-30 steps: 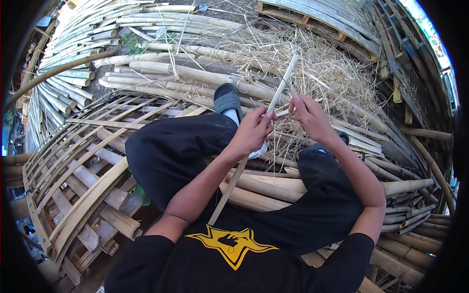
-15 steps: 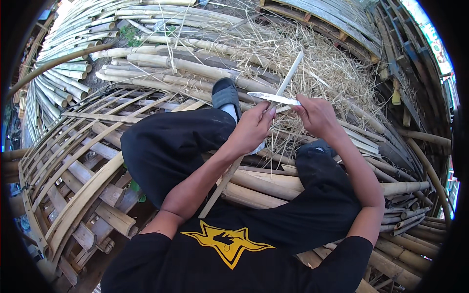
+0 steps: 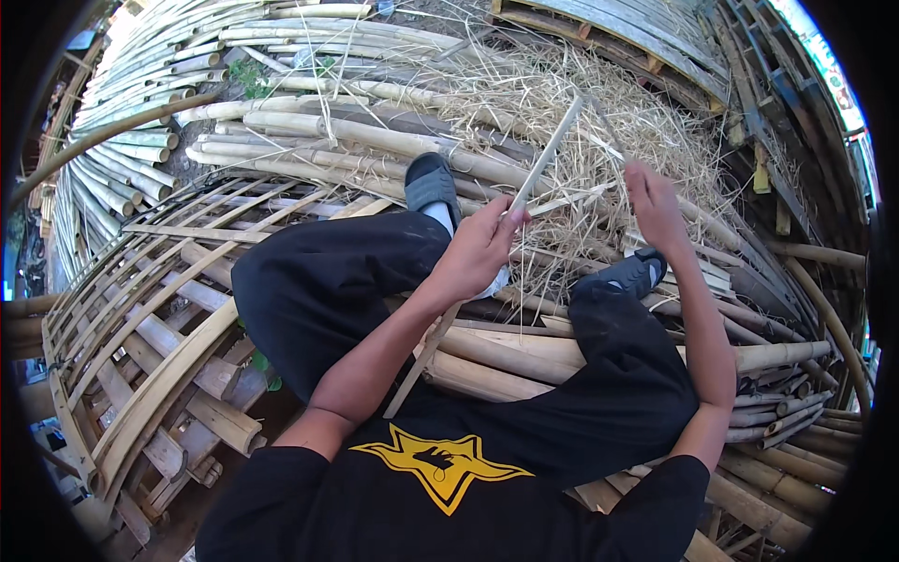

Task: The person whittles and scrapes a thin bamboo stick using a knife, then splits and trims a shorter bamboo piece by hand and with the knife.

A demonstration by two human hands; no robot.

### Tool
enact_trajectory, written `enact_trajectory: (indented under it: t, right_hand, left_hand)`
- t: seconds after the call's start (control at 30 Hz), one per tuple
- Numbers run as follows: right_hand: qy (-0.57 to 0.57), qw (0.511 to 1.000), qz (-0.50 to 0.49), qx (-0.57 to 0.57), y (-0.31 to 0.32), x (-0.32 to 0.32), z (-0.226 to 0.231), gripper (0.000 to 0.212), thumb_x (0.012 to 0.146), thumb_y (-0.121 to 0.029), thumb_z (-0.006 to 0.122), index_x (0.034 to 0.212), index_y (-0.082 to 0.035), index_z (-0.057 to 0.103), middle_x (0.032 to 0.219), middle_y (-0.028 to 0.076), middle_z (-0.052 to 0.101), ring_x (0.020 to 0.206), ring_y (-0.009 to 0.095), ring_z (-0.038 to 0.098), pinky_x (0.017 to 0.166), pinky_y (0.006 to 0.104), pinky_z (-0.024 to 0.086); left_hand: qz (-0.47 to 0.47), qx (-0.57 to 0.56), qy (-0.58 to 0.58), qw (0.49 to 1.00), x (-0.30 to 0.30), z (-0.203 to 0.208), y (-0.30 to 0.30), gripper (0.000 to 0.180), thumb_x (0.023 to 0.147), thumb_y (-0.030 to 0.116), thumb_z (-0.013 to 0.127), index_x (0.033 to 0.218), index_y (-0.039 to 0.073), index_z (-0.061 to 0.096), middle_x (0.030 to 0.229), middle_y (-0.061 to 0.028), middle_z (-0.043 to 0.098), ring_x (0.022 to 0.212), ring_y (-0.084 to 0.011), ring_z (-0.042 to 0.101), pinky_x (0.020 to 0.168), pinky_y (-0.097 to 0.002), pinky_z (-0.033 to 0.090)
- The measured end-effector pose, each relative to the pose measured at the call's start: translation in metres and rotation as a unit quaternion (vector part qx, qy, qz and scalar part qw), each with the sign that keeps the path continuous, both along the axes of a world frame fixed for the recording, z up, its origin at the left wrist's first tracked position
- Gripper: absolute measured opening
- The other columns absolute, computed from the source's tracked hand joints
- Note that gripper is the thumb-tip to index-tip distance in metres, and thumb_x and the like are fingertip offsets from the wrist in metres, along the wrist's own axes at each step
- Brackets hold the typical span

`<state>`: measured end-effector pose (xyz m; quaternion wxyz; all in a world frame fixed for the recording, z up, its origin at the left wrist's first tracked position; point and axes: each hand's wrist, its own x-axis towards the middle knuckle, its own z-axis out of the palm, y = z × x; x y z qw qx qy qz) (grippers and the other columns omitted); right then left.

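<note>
A long, pale bamboo strip (image 3: 551, 150) slants across my lap. Its lower end reaches my shirt and its far end points up over the shavings. My left hand (image 3: 479, 248) is closed around its middle, thumb on top. To the right, apart from the strip, my right hand (image 3: 658, 208) is closed on a knife (image 3: 607, 126). The blade shows thin, nearly edge-on, and points up and left towards the strip's far end. Its handle is hidden in my fingers. A thin pale sliver (image 3: 585, 197) lies between my hands.
Loose shavings (image 3: 646, 122) cover the ground ahead. Bamboo poles (image 3: 375, 131) lie beyond my feet, with more stacked at left and right. A woven bamboo lattice (image 3: 150, 318) stands beside my left knee. Wooden pallets (image 3: 627, 37) are at the back right.
My right hand has moved right and away from the strip, and the knife has turned from lying across it to pointing up and away. My left hand stays nearly in place.
</note>
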<state>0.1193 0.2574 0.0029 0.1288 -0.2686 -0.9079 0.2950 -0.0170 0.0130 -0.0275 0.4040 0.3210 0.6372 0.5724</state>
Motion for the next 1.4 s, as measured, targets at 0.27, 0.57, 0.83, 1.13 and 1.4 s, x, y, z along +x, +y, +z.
enact_trajectory:
  t: [0.27, 0.57, 0.83, 1.13, 1.4]
  right_hand:
    - [-0.074, 0.975, 0.194, 0.076, -0.07, -0.023, -0.002, 0.031, 0.099, -0.033, 0.041, 0.09, -0.004, 0.05, 0.061, 0.019, 0.053, 0.061, 0.041, 0.053, 0.055, 0.0484, 0.039]
    - [-0.083, 0.961, 0.103, 0.242, 0.007, -0.011, -0.02, 0.033, 0.096, -0.038, 0.044, 0.086, -0.007, 0.049, 0.059, 0.016, 0.054, 0.058, 0.038, 0.056, 0.052, 0.048, 0.041]
    - [-0.07, 0.95, 0.124, 0.279, 0.048, -0.002, -0.042, 0.041, 0.096, -0.045, 0.04, 0.087, -0.007, 0.051, 0.063, 0.018, 0.057, 0.062, 0.041, 0.057, 0.055, 0.0497, 0.043]
    - [0.035, 0.896, -0.413, 0.16, 0.168, 0.103, -0.014, 0.05, 0.092, -0.049, 0.049, 0.08, -0.002, 0.061, 0.069, 0.014, 0.062, 0.066, 0.03, 0.061, 0.06, 0.0429, 0.045]
    - [0.07, 0.955, -0.144, -0.25, 0.032, 0.0, -0.02, 0.038, 0.084, -0.027, 0.067, 0.059, -0.001, 0.055, 0.046, 0.002, 0.047, 0.041, 0.013, 0.046, 0.045, 0.0355, 0.038]
  left_hand:
    - [0.049, -0.031, 0.164, 0.985, 0.005, 0.003, 0.002, 0.019, 0.098, 0.016, 0.043, 0.101, -0.001, 0.05, 0.076, -0.0271, 0.057, 0.071, -0.0444, 0.054, 0.061, -0.0455, 0.041]
    - [0.022, -0.07, 0.184, 0.98, 0.01, -0.002, 0.003, 0.019, 0.098, 0.017, 0.045, 0.093, 0.0, 0.051, 0.066, -0.0211, 0.053, 0.056, -0.0344, 0.05, 0.054, -0.0388, 0.039]
    - [0.004, -0.084, 0.177, 0.981, 0.013, -0.001, 0.005, 0.021, 0.098, 0.017, 0.045, 0.09, 0.0, 0.053, 0.06, -0.014, 0.049, 0.053, -0.022, 0.046, 0.054, -0.0348, 0.039]
    - [-0.064, -0.02, -0.027, 0.997, 0.0, 0.014, -0.008, 0.02, 0.103, 0.021, 0.038, 0.104, 0.005, 0.05, 0.057, 0.0047, 0.033, 0.043, -0.0035, 0.032, 0.038, -0.0211, 0.028]
    - [-0.087, 0.024, -0.224, 0.97, -0.003, 0.011, 0.0, 0.022, 0.103, 0.024, 0.036, 0.108, 0.004, 0.042, 0.061, 0.0028, 0.035, 0.033, -0.0047, 0.03, 0.029, -0.0203, 0.031]
